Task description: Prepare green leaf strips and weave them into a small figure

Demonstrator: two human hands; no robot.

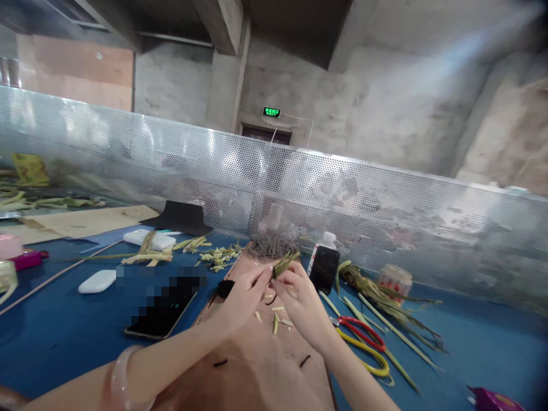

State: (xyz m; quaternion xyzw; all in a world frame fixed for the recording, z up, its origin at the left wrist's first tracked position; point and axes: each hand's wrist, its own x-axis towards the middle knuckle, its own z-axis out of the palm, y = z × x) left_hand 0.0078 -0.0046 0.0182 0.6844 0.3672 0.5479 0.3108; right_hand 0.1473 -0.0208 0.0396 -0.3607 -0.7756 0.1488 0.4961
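Over the brown board (pixel 252 365), my left hand (pixel 252 285) and my right hand (pixel 294 288) meet with their fingertips together. Both pinch a small bundle of folded green leaf strips (pixel 285 262), which points up and away from me. Something dark and thin shows at the fingertips; I cannot make out what it is. Just beyond the hands lies a heap of grey cord-like strands (pixel 270 248). Below them, pale leaf scraps (pixel 276 322) are scattered on the board, along with short black pieces (pixel 305 361).
Red and yellow-handled scissors (pixel 363 337) lie right of the board, near long leaf stalks (pixel 398 334). A phone (pixel 324 268) leans against a white bottle (pixel 329 238). Left are another phone (pixel 165 317), a white case (pixel 97 281) and leaf pieces (pixel 218 257). A perforated metal screen (pixel 205 165) stands behind.
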